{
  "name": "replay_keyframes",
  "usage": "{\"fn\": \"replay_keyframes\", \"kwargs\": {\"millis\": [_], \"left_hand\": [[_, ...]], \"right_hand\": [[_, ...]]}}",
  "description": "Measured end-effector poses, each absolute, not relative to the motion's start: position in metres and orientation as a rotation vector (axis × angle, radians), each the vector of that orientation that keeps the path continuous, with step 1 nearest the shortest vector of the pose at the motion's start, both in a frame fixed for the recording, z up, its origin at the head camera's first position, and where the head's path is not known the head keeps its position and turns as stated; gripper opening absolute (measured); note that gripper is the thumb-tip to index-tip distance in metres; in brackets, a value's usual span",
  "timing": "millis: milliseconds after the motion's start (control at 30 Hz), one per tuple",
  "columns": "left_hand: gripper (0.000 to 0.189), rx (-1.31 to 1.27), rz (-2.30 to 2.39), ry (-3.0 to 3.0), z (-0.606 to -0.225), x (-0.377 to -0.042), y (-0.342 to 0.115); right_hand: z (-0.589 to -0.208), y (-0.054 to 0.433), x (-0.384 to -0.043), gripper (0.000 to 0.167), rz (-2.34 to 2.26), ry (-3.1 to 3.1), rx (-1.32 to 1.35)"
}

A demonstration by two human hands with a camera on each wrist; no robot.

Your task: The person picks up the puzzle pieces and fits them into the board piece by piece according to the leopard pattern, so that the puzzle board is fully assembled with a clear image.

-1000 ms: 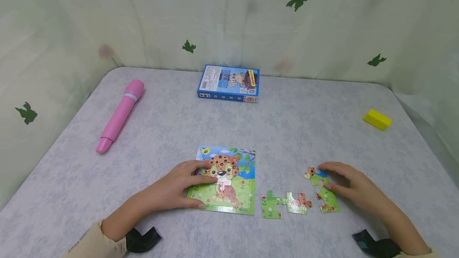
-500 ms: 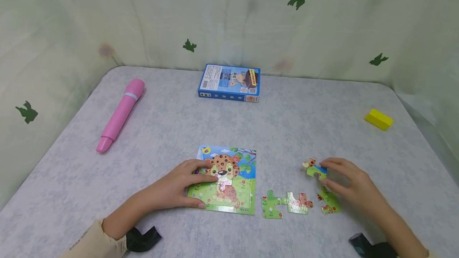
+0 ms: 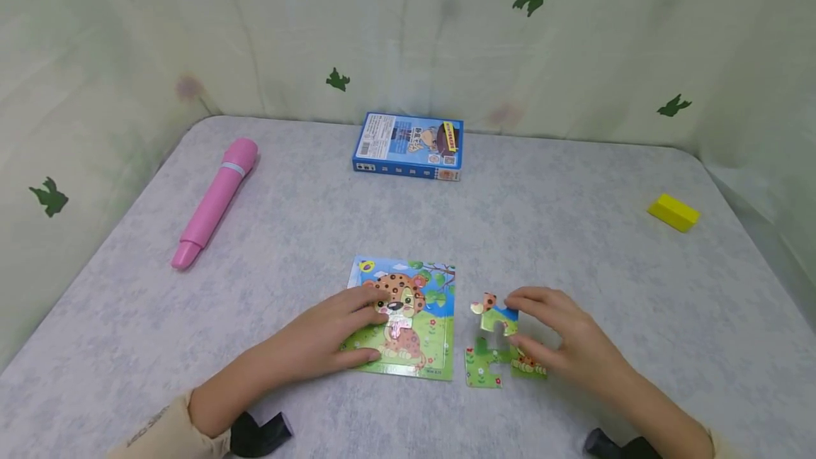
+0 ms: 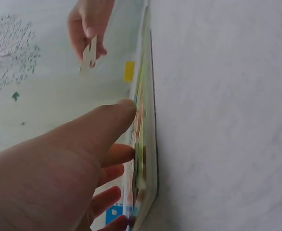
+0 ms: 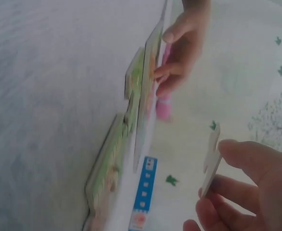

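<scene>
A square jigsaw puzzle board (image 3: 436,346) with a spotted leopard cub picture lies on the table. My left hand (image 3: 338,328) rests on its left part, fingers spread, fingertips touching the picture and the edge. Just right of the board, my right hand (image 3: 567,331) pinches a puzzle piece (image 3: 494,319) between thumb and fingers. In the right wrist view this piece (image 5: 211,163) is seen edge-on, raised off the table. Below it lie a green puzzle piece (image 3: 479,368) and a piece with paws (image 3: 528,367), partly covered by my right hand. Another piece is hidden behind that hand.
A blue printed box (image 3: 408,147) lies at the table's back middle. On the left is a pink microphone-shaped stick (image 3: 213,204), and on the right a yellow block (image 3: 673,212). A pale curtain (image 3: 446,34) with green bird shapes borders the table.
My right hand has lifted the puzzle piece off the table at the right and carried it left, towards the board. The left hand has slid slightly right on the board.
</scene>
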State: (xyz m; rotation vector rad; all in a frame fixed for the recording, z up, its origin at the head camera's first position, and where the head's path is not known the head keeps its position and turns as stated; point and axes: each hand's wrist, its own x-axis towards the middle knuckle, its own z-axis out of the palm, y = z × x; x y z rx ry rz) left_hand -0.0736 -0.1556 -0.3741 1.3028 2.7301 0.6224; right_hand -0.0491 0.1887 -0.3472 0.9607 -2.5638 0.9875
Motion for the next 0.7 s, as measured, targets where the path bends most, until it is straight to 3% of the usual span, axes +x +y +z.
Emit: {"fn": "replay_keyframes", "kwargs": {"millis": [233, 467, 700], "left_hand": [[0.036, 1.336, 0.42, 2.705, -0.364, -0.079, -0.146], [0.056, 1.387, 0.421, 2.722, -0.365, -0.086, -0.141], [0.055, 1.45, 0.443, 2.722, -0.375, -0.091, -0.141]], "right_hand": [[-0.357, 0.152, -0.058, 0.038, 1.0, -2.699, 0.995], [-0.37, 0.126, -0.069, 0.039, 0.941, -2.823, 1.02], [-0.379, 0.12, -0.075, 0.04, 0.874, -2.806, 1.026]]}}
